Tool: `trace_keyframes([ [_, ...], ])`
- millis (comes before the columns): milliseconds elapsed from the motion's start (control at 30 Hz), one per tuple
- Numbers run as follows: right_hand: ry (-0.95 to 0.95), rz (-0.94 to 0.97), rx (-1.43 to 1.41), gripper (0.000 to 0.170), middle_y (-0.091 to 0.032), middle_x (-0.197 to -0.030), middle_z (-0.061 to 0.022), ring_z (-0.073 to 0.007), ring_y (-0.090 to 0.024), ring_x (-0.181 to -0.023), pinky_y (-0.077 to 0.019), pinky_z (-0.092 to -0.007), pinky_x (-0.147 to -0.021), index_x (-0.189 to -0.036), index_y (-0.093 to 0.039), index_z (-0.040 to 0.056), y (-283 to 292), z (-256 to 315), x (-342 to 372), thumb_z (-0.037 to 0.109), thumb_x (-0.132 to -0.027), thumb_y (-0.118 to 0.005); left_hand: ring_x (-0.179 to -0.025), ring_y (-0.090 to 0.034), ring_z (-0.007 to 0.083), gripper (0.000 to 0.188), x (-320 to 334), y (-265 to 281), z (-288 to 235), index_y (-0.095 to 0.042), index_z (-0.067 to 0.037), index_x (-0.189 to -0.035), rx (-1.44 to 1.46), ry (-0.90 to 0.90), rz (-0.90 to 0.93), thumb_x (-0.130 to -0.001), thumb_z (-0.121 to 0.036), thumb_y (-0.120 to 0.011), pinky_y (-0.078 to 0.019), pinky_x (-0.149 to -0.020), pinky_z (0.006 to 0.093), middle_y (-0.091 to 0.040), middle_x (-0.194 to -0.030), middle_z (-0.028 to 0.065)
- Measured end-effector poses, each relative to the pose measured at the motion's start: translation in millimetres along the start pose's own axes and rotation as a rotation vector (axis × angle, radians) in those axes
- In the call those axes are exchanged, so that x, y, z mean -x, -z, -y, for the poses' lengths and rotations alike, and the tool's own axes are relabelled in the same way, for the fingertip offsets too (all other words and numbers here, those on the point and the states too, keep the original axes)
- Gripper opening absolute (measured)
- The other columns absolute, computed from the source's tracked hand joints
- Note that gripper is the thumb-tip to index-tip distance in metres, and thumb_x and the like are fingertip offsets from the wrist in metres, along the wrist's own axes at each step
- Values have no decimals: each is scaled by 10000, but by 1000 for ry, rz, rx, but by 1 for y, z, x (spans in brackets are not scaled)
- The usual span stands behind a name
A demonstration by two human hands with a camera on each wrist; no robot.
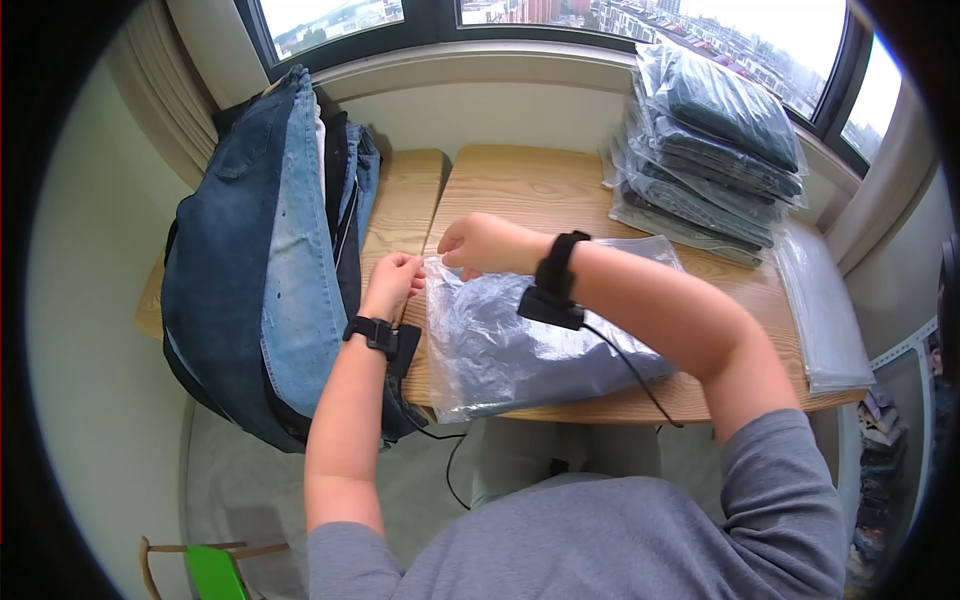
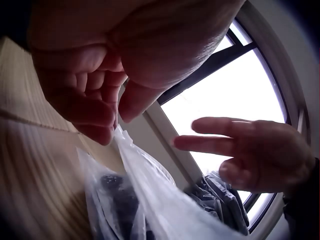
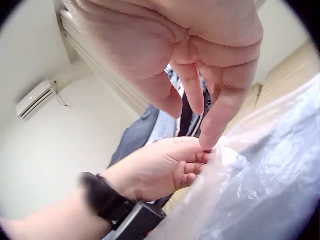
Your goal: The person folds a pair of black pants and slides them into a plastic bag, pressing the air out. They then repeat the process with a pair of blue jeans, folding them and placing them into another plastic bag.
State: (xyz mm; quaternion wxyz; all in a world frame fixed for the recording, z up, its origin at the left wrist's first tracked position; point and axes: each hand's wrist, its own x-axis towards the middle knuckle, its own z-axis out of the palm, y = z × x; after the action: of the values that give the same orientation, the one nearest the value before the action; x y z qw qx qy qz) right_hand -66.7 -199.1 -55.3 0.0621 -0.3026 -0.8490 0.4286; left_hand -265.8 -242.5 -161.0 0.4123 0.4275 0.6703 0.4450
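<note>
A clear plastic bag (image 1: 445, 385) with a folded blue garment (image 1: 530, 350) inside lies along the table's near edge. At the bag's far left corner my left hand (image 1: 393, 284) pinches the plastic edge between thumb and curled fingers. The left wrist view shows this pinched corner drawn up to a point, with the plastic (image 2: 155, 192) sloping away below. Just right of it, my right hand (image 1: 497, 245) hovers over the bag's far edge, its fingers extended and apart from one another. Nothing shows between the right fingers (image 3: 220, 120).
Loose jeans (image 1: 235, 240) are heaped on the left, hanging over the table's side. Bagged folded garments (image 1: 710, 150) form a tall stack at the back right. Flat empty plastic bags (image 1: 825, 310) lie at the right edge of the wooden table (image 1: 520, 180). Cables trail from both wrists.
</note>
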Motion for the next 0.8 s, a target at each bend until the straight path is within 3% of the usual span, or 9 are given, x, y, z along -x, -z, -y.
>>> trace_keyframes([
  [100, -16, -168, -53, 302, -668, -956, -160, -197, -663, -810, -517, -302, -727, -1051, -628, -32, -25, -39, -49, 160, -818, -624, -547, -564, 111, 162, -13, -7, 12, -589, -17, -819, 56, -56, -20, -888, -164, -582, -477, -486, 249, -609, -699, 49],
  [200, 83, -223, 186, 304, -661, -941, -143, -163, -661, -723, -523, -283, -651, -1074, -624, -28, -36, -56, -76, 138, -819, -627, -521, -553, 114, 144, -23, -11, 20, -596, -13, -813, 34, -88, -34, -879, -141, -584, -488, -489, 253, -604, -682, 46],
  [267, -88, -202, -427, 293, -657, -873, -98, -131, -631, -641, -508, -261, -573, -1080, -633, -15, -44, -61, -80, 128, -825, -627, -530, -581, 140, 152, -24, -19, 24, -600, 1, -813, -7, -127, -85, -880, -134, -574, -492, -493, 279, -622, -683, 71],
  [367, -41, -208, -412, 219, -653, -770, -76, -131, -603, -577, -487, -257, -512, -979, -684, -2, -41, -62, -77, 126, -805, -649, -569, -639, 203, 170, -13, -31, 21, -591, 31, -826, -157, -319, -290, -877, -127, -555, -496, -522, 329, -641, -687, 127],
  [467, -46, -212, -396, 189, -669, -737, -97, -140, -602, -587, -499, -281, -537, -875, -711, -3, -35, -66, -78, 143, -755, -695, -558, -635, 203, 168, -15, -34, 23, -593, 21, -814, -50, -299, -325, -872, -134, -567, -493, -521, 322, -635, -681, 127],
  [533, 72, -241, -163, 186, -684, -753, -102, -160, -617, -640, -509, -307, -616, -864, -717, 16, -33, -73, -83, 151, -736, -711, -571, -634, 218, 167, -17, -36, 25, -592, 19, -808, -33, -300, -343, -867, -136, -574, -492, -536, 336, -634, -682, 134],
  [633, 41, -209, -4, 188, -696, -777, -104, -198, -639, -692, -511, -331, -683, -858, -725, 48, -24, -70, -84, 164, -709, -723, -597, -631, 250, 167, -15, -37, 27, -588, 19, -798, -140, -345, -422, -854, -139, -584, -487, -571, 365, -631, -687, 151],
  [667, 40, -210, -6, 188, -696, -777, -104, -198, -639, -692, -511, -331, -683, -858, -725, 48, -21, -71, -82, 164, -709, -723, -612, -627, 267, 168, -15, -36, 29, -587, 20, -795, -263, -393, -481, -847, -140, -587, -484, -591, 381, -630, -691, 159],
  [800, 130, -158, 289, 249, -695, -808, -113, -250, -660, -731, -514, -350, -687, -870, -730, 94, 11, -90, -65, 226, -660, -740, -627, -619, 288, 176, -22, -34, 40, -590, 24, -788, -150, -352, -430, -838, -144, -588, -475, -619, 394, -632, -689, 164],
])
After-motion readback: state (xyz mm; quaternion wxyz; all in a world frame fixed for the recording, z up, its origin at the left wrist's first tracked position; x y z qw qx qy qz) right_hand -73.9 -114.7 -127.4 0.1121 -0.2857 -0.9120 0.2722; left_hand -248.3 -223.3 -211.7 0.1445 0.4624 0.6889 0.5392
